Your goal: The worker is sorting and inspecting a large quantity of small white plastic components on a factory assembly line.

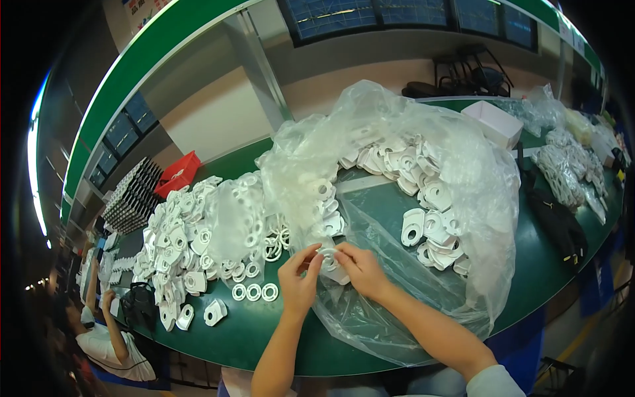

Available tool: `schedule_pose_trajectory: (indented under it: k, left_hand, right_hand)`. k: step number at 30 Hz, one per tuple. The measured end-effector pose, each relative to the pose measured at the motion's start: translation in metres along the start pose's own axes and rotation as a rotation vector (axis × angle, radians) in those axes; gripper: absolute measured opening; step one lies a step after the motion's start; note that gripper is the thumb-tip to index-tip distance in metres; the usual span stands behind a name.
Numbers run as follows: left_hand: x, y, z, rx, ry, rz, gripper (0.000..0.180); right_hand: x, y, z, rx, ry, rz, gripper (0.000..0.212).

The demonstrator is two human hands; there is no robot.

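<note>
Across the green table (228, 337), white plates (175, 241) and rings (254, 285) lie apparently for easy reach, while left hand (301, 278) and right hand (361, 270) pinch one white part (332, 268), seemingly steadying it.

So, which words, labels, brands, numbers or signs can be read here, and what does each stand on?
Poster, upper left: markings too small and blurred to read.
White part between left hand and right hand: no readable lettering.
Clear plastic bag: none readable.
Red bin: none readable.
Nothing here can be quoted.
</note>
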State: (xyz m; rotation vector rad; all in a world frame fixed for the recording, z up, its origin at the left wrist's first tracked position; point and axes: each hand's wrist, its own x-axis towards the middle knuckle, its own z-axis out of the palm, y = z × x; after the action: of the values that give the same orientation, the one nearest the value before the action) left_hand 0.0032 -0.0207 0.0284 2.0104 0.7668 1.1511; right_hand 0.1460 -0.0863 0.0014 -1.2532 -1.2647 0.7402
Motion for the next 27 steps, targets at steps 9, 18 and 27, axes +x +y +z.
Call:
schedule_pose_trajectory:
  k: [9,18,27]
  left_hand:
    - [-0.003,-0.036,0.011,-0.52,-0.224,-0.332,0.046]
    - [-0.007,-0.028,0.021,-0.503,-0.148,-0.316,0.047]
    - [-0.009,-0.03,0.029,-0.514,-0.125,-0.281,0.049]
  right_hand:
    - [0.007,0.027,0.001,0.537,-0.004,0.15,0.026]
    - [0.008,0.027,0.003,0.372,0.014,0.076,0.034]
    - [0.008,0.025,0.001,0.366,0.02,0.034,0.033]
